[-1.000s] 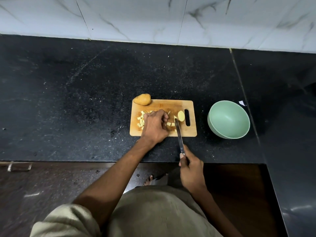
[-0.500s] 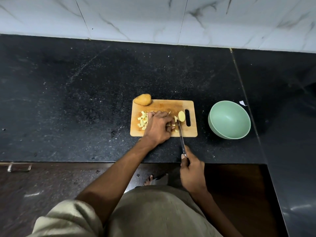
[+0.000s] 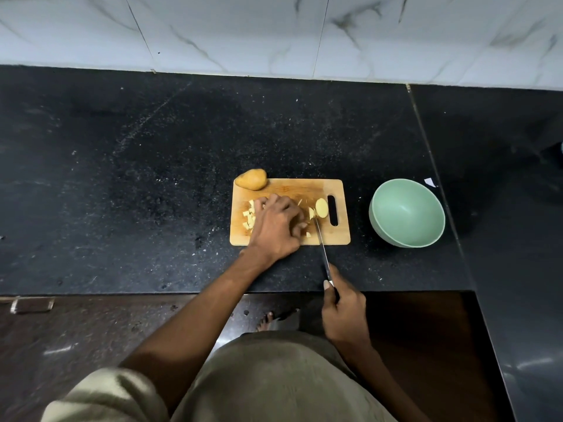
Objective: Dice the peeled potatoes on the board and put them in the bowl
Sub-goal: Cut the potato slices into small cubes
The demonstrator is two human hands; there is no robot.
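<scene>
Here, left hand [image 3: 275, 225]: fingers curled over potato pieces on the board [image 3: 341, 236].
Right hand [image 3: 344, 312]: fingers clamped on knife [image 3: 320, 239] handle.
Dice [image 3: 248, 219]: on board, left part.
Whole potato [image 3: 252, 179]: board's far-left corner.
Bowl [image 3: 406, 212]: on surface [image 3: 122, 178], right of board.

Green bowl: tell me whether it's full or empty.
Empty. The green bowl shows only its bare inside; the diced potato pieces lie on the cutting board.
</scene>
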